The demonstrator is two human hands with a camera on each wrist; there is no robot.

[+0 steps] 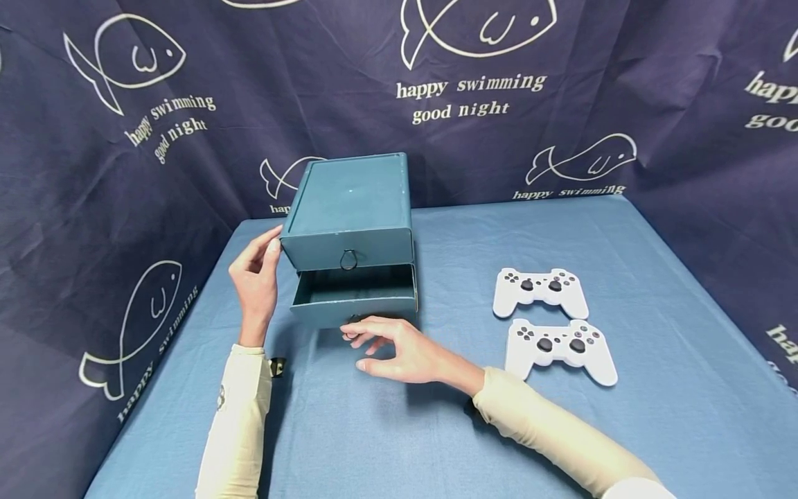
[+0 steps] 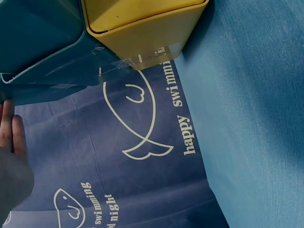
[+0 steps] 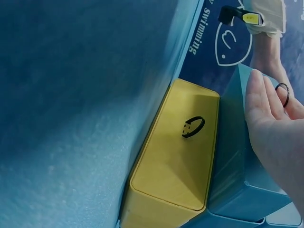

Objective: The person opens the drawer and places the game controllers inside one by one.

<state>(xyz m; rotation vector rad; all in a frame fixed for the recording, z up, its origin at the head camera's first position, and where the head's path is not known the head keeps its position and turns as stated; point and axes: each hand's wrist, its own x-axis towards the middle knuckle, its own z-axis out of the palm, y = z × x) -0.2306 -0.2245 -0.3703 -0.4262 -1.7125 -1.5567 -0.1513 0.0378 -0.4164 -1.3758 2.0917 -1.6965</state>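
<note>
As the drawer front [image 1: 333, 313] faces nearward, longest sideways, right hand [image 1: 402, 352] hooks ring [image 3: 287, 92], left hand [image 1: 257, 281] loose.

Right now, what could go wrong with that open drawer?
1. Slip: the right hand is at the small ring of the open drawer, thumb apart from it; a tug might lose it.
2. Skid: the left hand touches only one side of the unit, so a hard pull could twist it on the cloth.
3. Knock: the right sleeve is close to the nearer controller; swinging that arm out may nudge it.
</note>
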